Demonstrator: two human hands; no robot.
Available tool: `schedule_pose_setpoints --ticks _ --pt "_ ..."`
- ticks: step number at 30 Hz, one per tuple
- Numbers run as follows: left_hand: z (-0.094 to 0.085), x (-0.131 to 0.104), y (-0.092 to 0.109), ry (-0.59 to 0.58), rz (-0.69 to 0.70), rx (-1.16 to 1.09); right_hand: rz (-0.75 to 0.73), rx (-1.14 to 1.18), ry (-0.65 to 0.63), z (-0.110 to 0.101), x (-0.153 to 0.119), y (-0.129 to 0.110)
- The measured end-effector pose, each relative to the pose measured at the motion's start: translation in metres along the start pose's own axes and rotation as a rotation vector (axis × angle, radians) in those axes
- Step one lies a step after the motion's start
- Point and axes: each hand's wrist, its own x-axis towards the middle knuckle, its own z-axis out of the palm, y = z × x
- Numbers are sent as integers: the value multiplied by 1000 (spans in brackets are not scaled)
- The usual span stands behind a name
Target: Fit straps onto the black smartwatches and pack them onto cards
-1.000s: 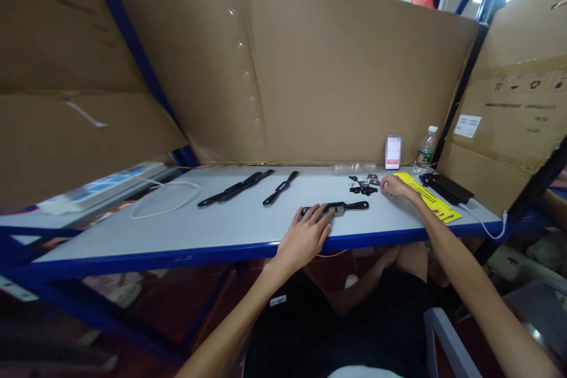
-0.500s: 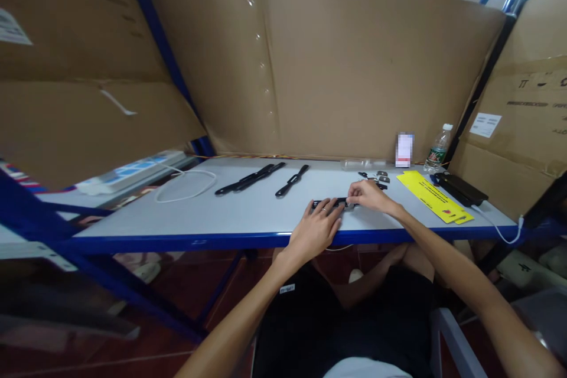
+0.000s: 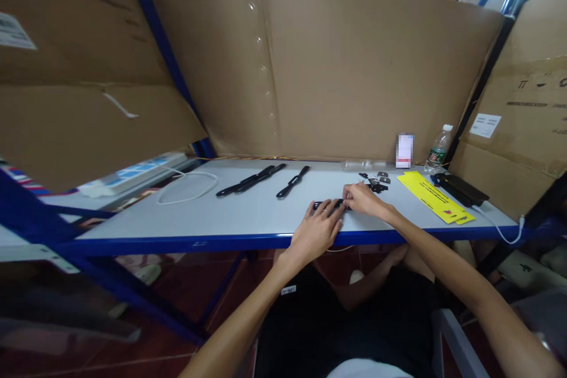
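At the front of the table lies a long black part (image 3: 317, 205), mostly hidden under my hands. My left hand (image 3: 314, 227), with a ring on one finger, presses its fingers over this part and holds it down. My right hand (image 3: 362, 198) is pinched at the right end of the same part; what its fingertips hold is hidden. Just beyond the right hand are small black pieces (image 3: 378, 188) and small grey pieces (image 3: 384, 179). A similar long black part (image 3: 293, 182) rests further left, and more long black parts (image 3: 251, 179) lie side by side beyond it.
A yellow printed sheet (image 3: 429, 196), a black device (image 3: 463, 188) with a white cable, a water bottle (image 3: 437, 150) and a phone (image 3: 404, 150) occupy the right side. A looped white cable (image 3: 188, 197) and a power strip (image 3: 133, 174) lie left. Cardboard (image 3: 376, 71) walls the back.
My right hand has shifted slightly left, closer to my left hand, uncovering more of the small black pieces. My left hand stays on the long black part.
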Motion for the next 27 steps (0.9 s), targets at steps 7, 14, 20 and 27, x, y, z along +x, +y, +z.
schedule_pose_setpoints --ticks 7,14,20,27 --pt "2 0 -1 2 1 9 37 20 -10 -4 -1 -1" --pt "6 -1 -3 18 5 18 -28 99 -62 -10 6 9" --pt "9 -1 -4 16 -2 -5 303 174 142 -37 -13 87" --pt "9 0 -4 -3 -9 -13 492 107 181 -24 -37 145"
